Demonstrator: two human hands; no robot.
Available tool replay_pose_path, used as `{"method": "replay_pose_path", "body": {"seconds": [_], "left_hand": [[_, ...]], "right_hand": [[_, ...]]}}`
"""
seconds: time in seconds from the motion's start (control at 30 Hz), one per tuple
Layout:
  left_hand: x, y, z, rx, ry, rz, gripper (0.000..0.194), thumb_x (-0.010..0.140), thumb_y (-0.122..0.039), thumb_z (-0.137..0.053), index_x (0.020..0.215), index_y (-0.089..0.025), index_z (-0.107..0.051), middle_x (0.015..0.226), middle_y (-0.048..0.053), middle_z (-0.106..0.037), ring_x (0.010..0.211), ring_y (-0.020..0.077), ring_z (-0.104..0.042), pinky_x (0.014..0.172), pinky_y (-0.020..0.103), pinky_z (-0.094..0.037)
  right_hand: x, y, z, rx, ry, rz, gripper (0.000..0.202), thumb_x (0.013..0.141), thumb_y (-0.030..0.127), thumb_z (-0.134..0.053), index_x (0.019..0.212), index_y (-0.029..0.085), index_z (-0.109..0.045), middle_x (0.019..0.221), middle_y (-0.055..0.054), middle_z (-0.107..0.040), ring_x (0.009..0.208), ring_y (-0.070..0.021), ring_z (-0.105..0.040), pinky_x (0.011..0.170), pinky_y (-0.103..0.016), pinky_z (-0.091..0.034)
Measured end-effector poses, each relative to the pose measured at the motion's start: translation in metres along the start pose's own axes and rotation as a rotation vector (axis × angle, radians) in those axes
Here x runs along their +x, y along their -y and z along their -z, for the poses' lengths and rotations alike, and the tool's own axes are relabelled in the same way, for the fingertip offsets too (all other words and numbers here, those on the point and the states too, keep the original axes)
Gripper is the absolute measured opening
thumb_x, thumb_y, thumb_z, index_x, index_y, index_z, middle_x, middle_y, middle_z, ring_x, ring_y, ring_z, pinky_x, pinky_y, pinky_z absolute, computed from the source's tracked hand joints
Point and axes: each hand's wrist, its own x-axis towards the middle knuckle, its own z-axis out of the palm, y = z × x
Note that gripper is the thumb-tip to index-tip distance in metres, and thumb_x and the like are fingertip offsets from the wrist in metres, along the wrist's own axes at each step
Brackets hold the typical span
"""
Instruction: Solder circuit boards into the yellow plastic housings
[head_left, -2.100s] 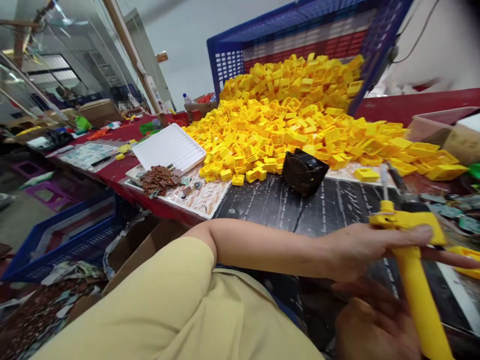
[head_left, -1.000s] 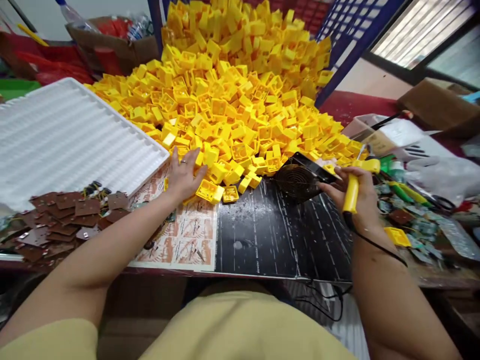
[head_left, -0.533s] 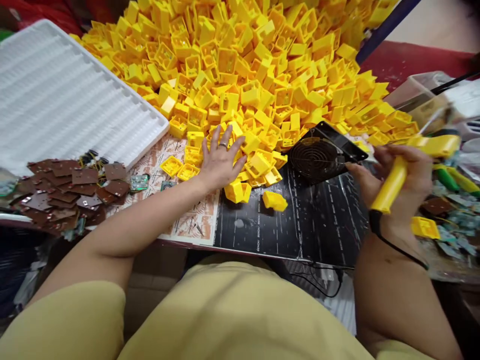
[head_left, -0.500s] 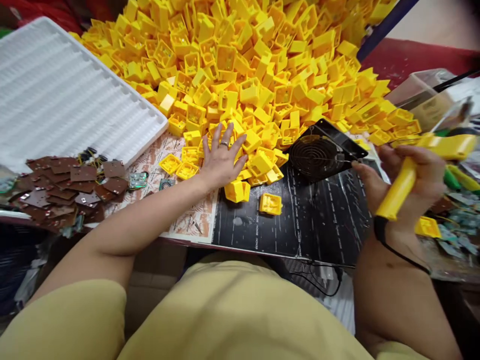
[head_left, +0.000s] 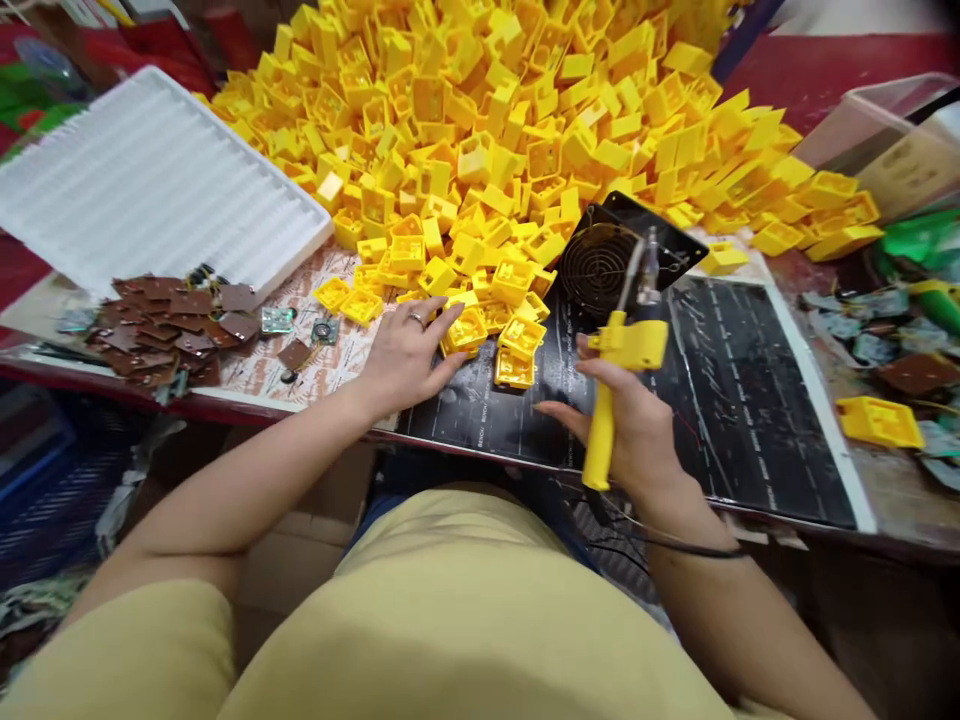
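My right hand point(head_left: 637, 415) holds a yellow soldering gun point(head_left: 602, 430) by its handle, with the metal tip pointing up and away from me. The thumb of that hand sticks out to the left over the black mat. My left hand point(head_left: 409, 355) lies palm down at the near edge of the yellow heap, fingers spread and thumb apart. Its fingertips are at an open yellow plastic case point(head_left: 465, 332); whether they touch it I cannot tell. Just right of that, another yellow case point(head_left: 514, 368) lies on the mat, hollow side up, against a neighbouring case point(head_left: 523, 336).
A big heap of yellow cases point(head_left: 480, 150) fills the back. Behind the soldering gun leans a black fan point(head_left: 596, 268). To the left are a white foam tray point(head_left: 172, 190) and brown circuit boards point(head_left: 161, 330). A clear bin point(head_left: 885, 130) and green boards point(head_left: 862, 325) lie right.
My right hand has swung left with the soldering gun, from the right side to over the mat. My left hand has drawn back toward me. Cases at the heap's near edge have shifted.
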Motion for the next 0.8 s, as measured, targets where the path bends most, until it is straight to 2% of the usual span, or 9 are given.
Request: {"method": "replay_pose_path", "body": {"seconds": [0.13,0.2,0.3,0.33,0.43,0.5,0.6,0.67,0.8], "left_hand": [[0.016,-0.012,-0.008,0.022,0.050,0.023,0.057,0.094,-0.035,-0.055,0.147,-0.014,-0.051,0.137,0.018,-0.061,0.120,0.0335,-0.060,0.103,0.049,-0.047],[0.018,-0.006,-0.002,-0.011,0.024,-0.008,0.056,0.093,-0.030,-0.056,0.146,-0.015,-0.051,0.134,0.017,-0.063,0.118,0.0311,-0.061,0.105,0.046,-0.047],[0.000,0.012,0.016,-0.075,-0.011,-0.050,0.055,0.092,-0.030,-0.058,0.144,-0.017,-0.053,0.135,0.014,-0.062,0.124,0.0286,-0.058,0.108,0.042,-0.046],[-0.010,0.019,0.022,-0.106,0.028,-0.066,0.056,0.091,-0.031,-0.058,0.145,-0.017,-0.052,0.136,0.013,-0.062,0.125,0.0280,-0.058,0.108,0.041,-0.046],[-0.038,0.033,0.035,-0.191,0.253,-0.111,0.061,0.090,-0.032,-0.058,0.147,-0.016,-0.047,0.138,0.014,-0.061,0.123,0.0272,-0.061,0.105,0.038,-0.049],[-0.046,0.034,0.035,-0.191,0.320,-0.110,0.063,0.089,-0.035,-0.059,0.147,-0.014,-0.047,0.137,0.016,-0.062,0.123,0.0290,-0.062,0.104,0.040,-0.050],[-0.031,0.023,0.028,-0.134,0.211,-0.057,0.065,0.089,-0.048,-0.060,0.144,-0.015,-0.050,0.141,0.015,-0.060,0.128,0.0313,-0.058,0.109,0.044,-0.046],[-0.012,0.012,0.019,-0.049,0.170,-0.021,0.064,0.091,-0.048,-0.058,0.145,-0.014,-0.049,0.140,0.015,-0.061,0.127,0.0321,-0.059,0.109,0.044,-0.045],[0.011,-0.005,0.006,0.156,0.252,-0.049,0.062,0.093,-0.036,-0.058,0.148,-0.010,-0.047,0.125,0.018,-0.067,0.114,0.0330,-0.064,0.096,0.042,-0.049]], "right_hand": [[0.023,0.000,-0.030,-0.034,0.063,-0.012,0.046,0.092,0.057,-0.064,0.120,0.020,-0.058,0.100,-0.010,-0.070,0.094,-0.0286,-0.071,0.082,-0.042,-0.059],[0.031,-0.002,-0.041,-0.035,0.111,-0.015,0.048,0.092,0.057,-0.063,0.122,0.020,-0.056,0.101,-0.010,-0.069,0.089,-0.0272,-0.070,0.077,-0.039,-0.058],[0.034,-0.006,-0.048,-0.014,0.163,-0.005,0.044,0.095,0.054,-0.060,0.122,0.020,-0.054,0.107,-0.011,-0.069,0.087,-0.0252,-0.070,0.073,-0.035,-0.057],[0.033,-0.007,-0.048,-0.004,0.173,0.001,0.042,0.096,0.053,-0.058,0.121,0.020,-0.054,0.109,-0.011,-0.069,0.089,-0.0248,-0.070,0.073,-0.034,-0.057],[0.029,-0.009,-0.048,0.013,0.192,0.012,0.042,0.095,0.053,-0.060,0.122,0.022,-0.053,0.112,-0.010,-0.069,0.091,-0.0237,-0.071,0.075,-0.033,-0.056],[0.027,-0.009,-0.049,0.008,0.201,0.018,0.046,0.093,0.055,-0.063,0.123,0.022,-0.053,0.112,-0.010,-0.069,0.088,-0.0238,-0.071,0.074,-0.033,-0.056],[0.025,-0.006,-0.050,-0.014,0.212,0.039,0.045,0.093,0.052,-0.063,0.125,0.021,-0.052,0.110,-0.011,-0.069,0.086,-0.0249,-0.070,0.070,-0.033,-0.055],[0.023,-0.003,-0.045,-0.031,0.215,0.058,0.042,0.096,0.049,-0.059,0.126,0.021,-0.051,0.109,-0.011,-0.069,0.086,-0.0247,-0.070,0.069,-0.033,-0.055],[0.012,0.003,-0.020,-0.087,0.222,0.090,0.042,0.098,0.049,-0.057,0.129,0.022,-0.050,0.109,-0.009,-0.068,0.088,-0.0229,-0.070,0.070,-0.031,-0.055]]}}
